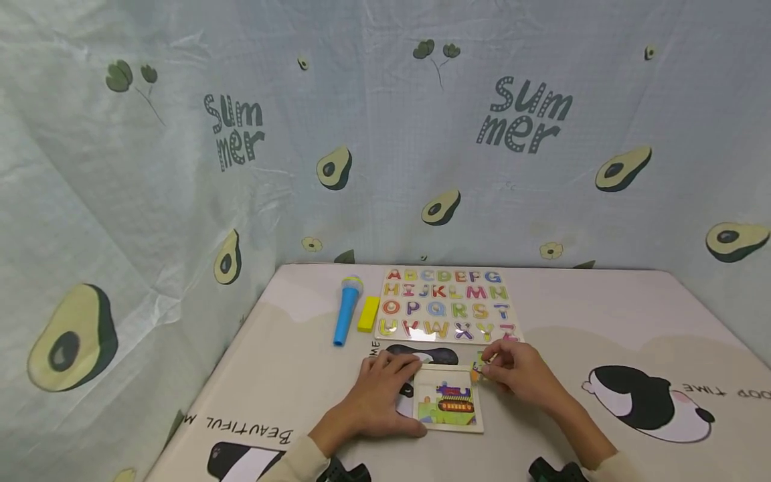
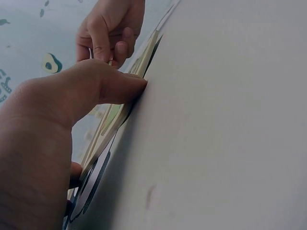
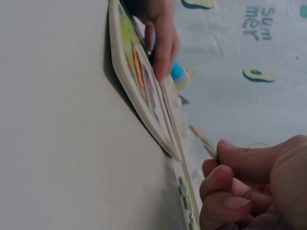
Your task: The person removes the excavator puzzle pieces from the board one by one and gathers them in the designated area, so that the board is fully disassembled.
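My left hand (image 1: 382,395) grips a small wooden puzzle tray (image 1: 481,418) at its left side, thumb at the near corner and fingers at the far one. Inside the tray, joined jigsaw pieces (image 1: 456,406) show an orange and purple vehicle on green; pale bare base shows above and left of them. Just off the tray's far right corner, my right hand (image 1: 524,371) pinches a small jigsaw piece (image 3: 204,143) between thumb and fingertips. That piece is green and orange, seen edge-on in the right wrist view and held above the tray's level.
Beyond the tray lies an alphabet board (image 1: 446,301) with colourful letters. Left of it are a yellow block (image 1: 369,314) and a blue toy microphone (image 1: 345,314). A printed cloth (image 1: 289,375) covers the table, and a patterned curtain (image 1: 385,134) hangs behind.
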